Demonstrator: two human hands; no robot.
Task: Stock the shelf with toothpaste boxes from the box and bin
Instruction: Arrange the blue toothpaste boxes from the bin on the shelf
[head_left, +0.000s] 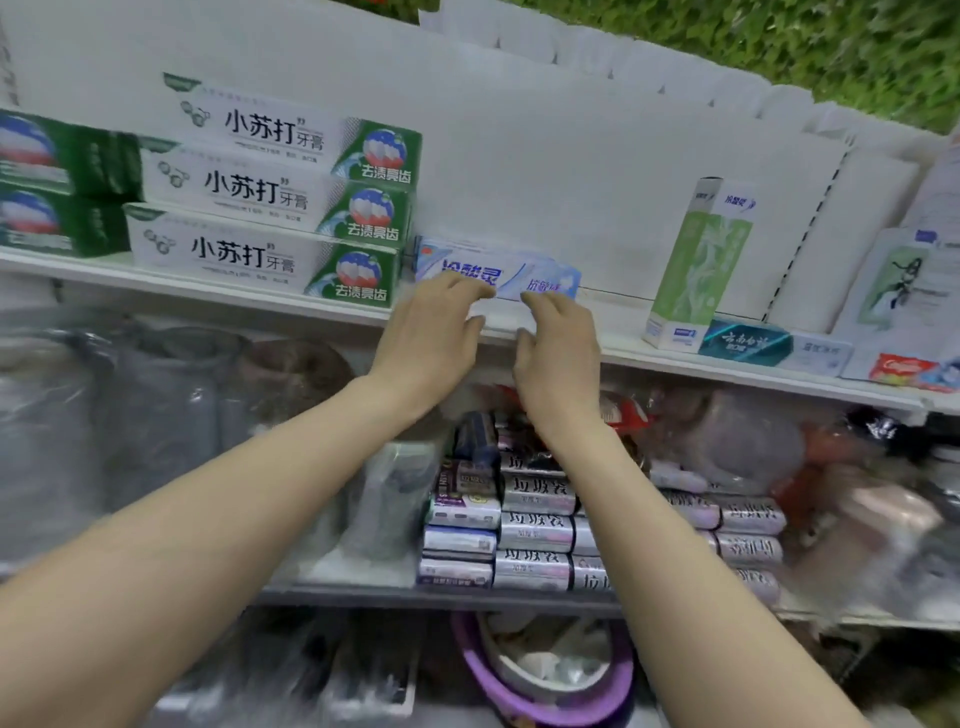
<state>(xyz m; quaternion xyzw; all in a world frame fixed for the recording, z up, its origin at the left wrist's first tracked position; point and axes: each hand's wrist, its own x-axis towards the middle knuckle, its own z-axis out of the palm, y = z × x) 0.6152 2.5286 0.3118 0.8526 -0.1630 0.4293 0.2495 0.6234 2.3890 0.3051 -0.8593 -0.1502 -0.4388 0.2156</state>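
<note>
Pressing blue-white toothpaste box (470, 258) with loosely spread fingertips of left hand (434, 325) and right hand (560, 353); lies flat on shelf (618, 322), long axis nine-to-three o'clock.

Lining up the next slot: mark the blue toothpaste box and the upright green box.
blue toothpaste box (498, 262): head view, front face.
upright green box (701, 265): head view, front panel.

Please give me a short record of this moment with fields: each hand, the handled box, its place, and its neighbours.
left hand: fingertips touch the blue-white toothpaste box
right hand: forefinger touches the same box
box place: lying flat on the upper shelf
left neighbour: stack of three white-green boxes, close beside it
right neighbour: upright pale-green box, standing apart
</note>
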